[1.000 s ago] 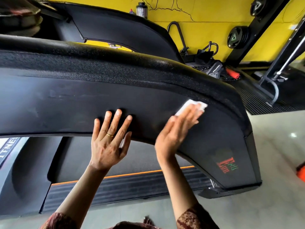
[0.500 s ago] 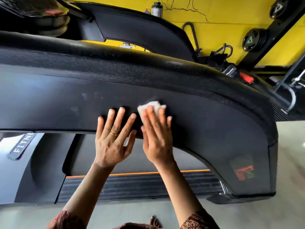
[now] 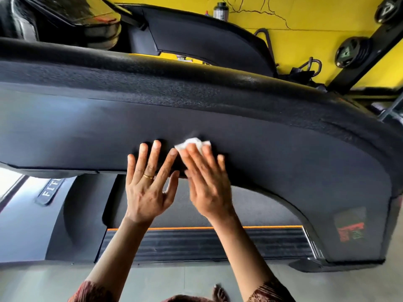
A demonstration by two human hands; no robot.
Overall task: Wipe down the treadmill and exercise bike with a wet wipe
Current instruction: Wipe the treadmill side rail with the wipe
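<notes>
The treadmill's black side arm (image 3: pixel 272 136) arcs across the whole view, with its textured handrail along the top. My right hand (image 3: pixel 207 182) presses a small white wet wipe (image 3: pixel 192 143) flat against the arm's smooth panel with straight fingers. Only the wipe's top edge shows above the fingertips. My left hand (image 3: pixel 148 186), with a gold ring, lies flat with spread fingers on the same panel, just left of the right hand. The treadmill deck (image 3: pixel 196 243) with an orange stripe runs below the arm. No exercise bike is recognisable in view.
A second black side arm (image 3: pixel 207 42) and the console (image 3: pixel 65 16) lie beyond. A bottle (image 3: pixel 220 10) stands on the far arm. Weight plates (image 3: pixel 349 53) hang on a black rack against the yellow wall. Grey floor lies below, with my foot (image 3: pixel 220 293) on it.
My right hand has slid the wipe leftward along the panel, from well to the right until it sits beside the left hand. The left hand has stayed in place.
</notes>
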